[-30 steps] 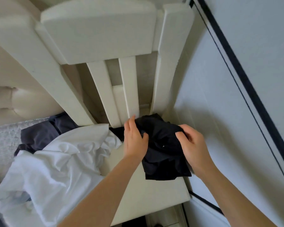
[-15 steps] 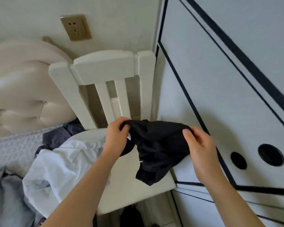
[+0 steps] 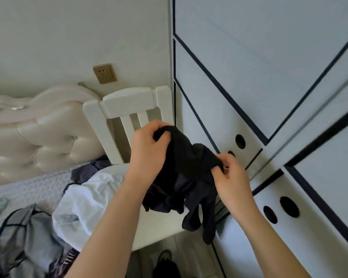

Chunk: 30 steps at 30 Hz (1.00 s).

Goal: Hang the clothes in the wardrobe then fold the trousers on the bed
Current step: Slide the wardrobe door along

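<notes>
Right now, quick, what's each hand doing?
Left hand: closed, gripping the black garment.
Right hand: closed, pinching the same black garment.

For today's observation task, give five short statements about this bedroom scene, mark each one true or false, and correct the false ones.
1. The left hand and the right hand both grip the black garment. True.
2. The black garment lies flat on the bed. False: it hangs bunched from the hands, above the chair seat.
3. A white garment lies on the chair seat. True.
4. The wardrobe stands wide open. False: its door panels look closed, and none of the inside shows.
5. A plug sits in the wall socket. False: the socket holds no plug.
</notes>
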{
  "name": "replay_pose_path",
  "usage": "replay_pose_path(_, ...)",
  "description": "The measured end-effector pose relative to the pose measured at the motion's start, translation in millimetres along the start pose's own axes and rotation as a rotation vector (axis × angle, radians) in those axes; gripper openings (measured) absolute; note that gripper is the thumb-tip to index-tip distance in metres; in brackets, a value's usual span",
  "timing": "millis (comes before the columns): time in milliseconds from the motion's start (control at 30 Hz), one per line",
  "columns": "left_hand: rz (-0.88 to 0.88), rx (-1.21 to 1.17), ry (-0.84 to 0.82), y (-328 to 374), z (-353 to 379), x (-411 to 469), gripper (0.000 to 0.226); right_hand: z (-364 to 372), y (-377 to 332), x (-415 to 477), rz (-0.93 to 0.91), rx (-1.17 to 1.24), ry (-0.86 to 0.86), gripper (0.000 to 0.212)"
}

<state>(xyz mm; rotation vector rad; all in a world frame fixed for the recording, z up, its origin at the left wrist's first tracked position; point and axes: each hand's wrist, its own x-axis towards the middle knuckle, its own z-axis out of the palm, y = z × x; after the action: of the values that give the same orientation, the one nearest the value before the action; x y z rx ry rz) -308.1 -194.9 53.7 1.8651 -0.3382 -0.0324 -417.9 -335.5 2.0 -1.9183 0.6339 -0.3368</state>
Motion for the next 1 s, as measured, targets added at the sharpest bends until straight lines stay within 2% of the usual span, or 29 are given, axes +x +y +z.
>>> replay_pose_path(100,0.063,0.05,-0.065,27,9,-25,0.029,-13,-17,-34,-0.127,-0.106,0.067,0.046)
replay_pose_path(200,0.114,0.086,-0.162,44,22,-48,0.03,-15,-39,-62,-0.321,-0.121,0.055,0.052)
replay_pose_path(300,0.129,0.086,-0.206,52,25,-63,0.028,-13,-45,-68,-0.287,-0.198,0.101,0.043)
replay_pose_path(467,0.125,0.053,-0.189,55,13,-73,0.029,-19,-51,-68,-0.233,-0.273,0.189,0.027)
replay_pose_path(567,0.109,0.035,-0.225,51,3,-74,0.027,-9,-58,-73,-0.169,-0.199,0.122,0.011)
replay_pose_path(700,0.131,0.006,-0.274,35,-12,-76,0.022,-4,-64,-86,-0.052,-0.034,0.074,0.016)
replay_pose_path(800,0.093,-0.034,-0.326,13,-19,-84,0.016,-5,-70,-98,-0.103,-0.014,0.183,0.013)
replay_pose_path(867,0.058,0.028,-0.397,-10,-17,-89,0.011,-8,-68,-102,-0.114,-0.044,0.273,0.015)
replay_pose_path(1000,0.011,0.19,-0.546,-56,-15,-95,0.013,-21,-55,-116,-0.013,-0.044,0.427,0.018)
